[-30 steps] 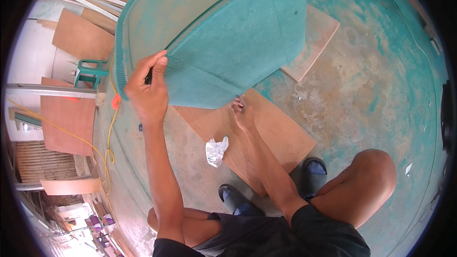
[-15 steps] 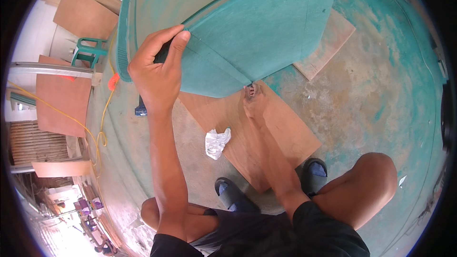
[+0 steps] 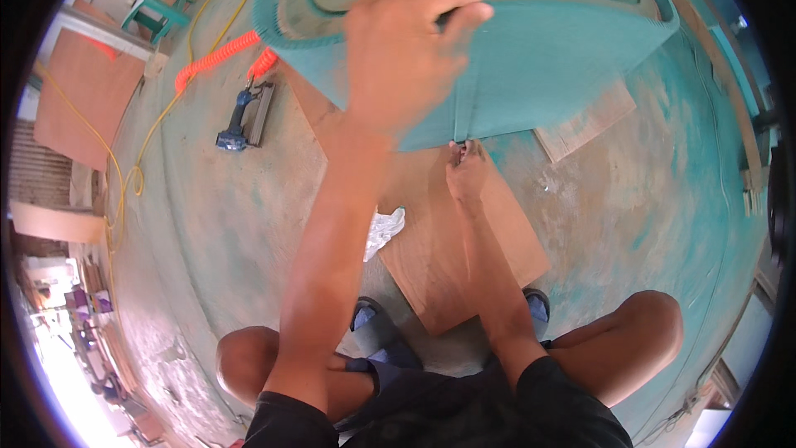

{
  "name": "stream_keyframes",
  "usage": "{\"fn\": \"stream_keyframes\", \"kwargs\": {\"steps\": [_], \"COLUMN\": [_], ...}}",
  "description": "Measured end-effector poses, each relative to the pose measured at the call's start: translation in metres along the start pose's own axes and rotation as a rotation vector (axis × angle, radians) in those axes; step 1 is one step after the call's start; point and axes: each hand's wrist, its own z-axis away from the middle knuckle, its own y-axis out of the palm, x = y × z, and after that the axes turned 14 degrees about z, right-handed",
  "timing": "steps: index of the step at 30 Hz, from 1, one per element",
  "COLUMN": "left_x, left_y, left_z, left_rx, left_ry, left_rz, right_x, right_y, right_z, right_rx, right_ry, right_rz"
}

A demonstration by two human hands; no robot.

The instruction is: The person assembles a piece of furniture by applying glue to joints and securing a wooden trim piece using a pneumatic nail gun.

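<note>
One teal box (image 3: 572, 50), reached at its top and bottom edges

The box is straight ahead of a crouching person, its near side facing them, an upright seam (image 3: 464, 104) down its middle. The left hand (image 3: 406, 54), blurred, is by the top edge; its fingers are curled, a dark patch between them, and whether they clamp anything cannot be told. The right hand (image 3: 469, 176) is at the seam's foot, fingers bent against the lower edge; a pinch cannot be confirmed. Good handling here likely means a firm right hand, a steady left, and both lined up along the seam. A brown board (image 3: 510, 245) lies below, a crumpled white wrapper (image 3: 383, 231) beside it; a nail gun (image 3: 239, 120) lies to the left.
</note>
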Motion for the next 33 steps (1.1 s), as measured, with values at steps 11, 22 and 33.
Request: {"fn": "stream_keyframes", "kwargs": {"steps": [11, 22, 33], "left_x": [0.004, -0.007, -0.011], "left_y": [0.001, 0.004, 0.005], "left_z": [0.002, 0.003, 0.001], "left_rx": [-0.005, -0.028, 0.067], "left_ry": [-0.016, -0.053, 0.015], "left_rz": [-0.028, -0.043, -0.104], "right_x": [-0.002, 0.017, 0.049], "right_y": [-0.002, 0.012, 0.003], "right_z": [-0.005, 0.005, 0.004], "right_rx": [0.006, 0.206, -0.039], "right_ry": [-0.123, 0.134, 0.334], "right_rz": [0.22, 0.235, -0.169]}}
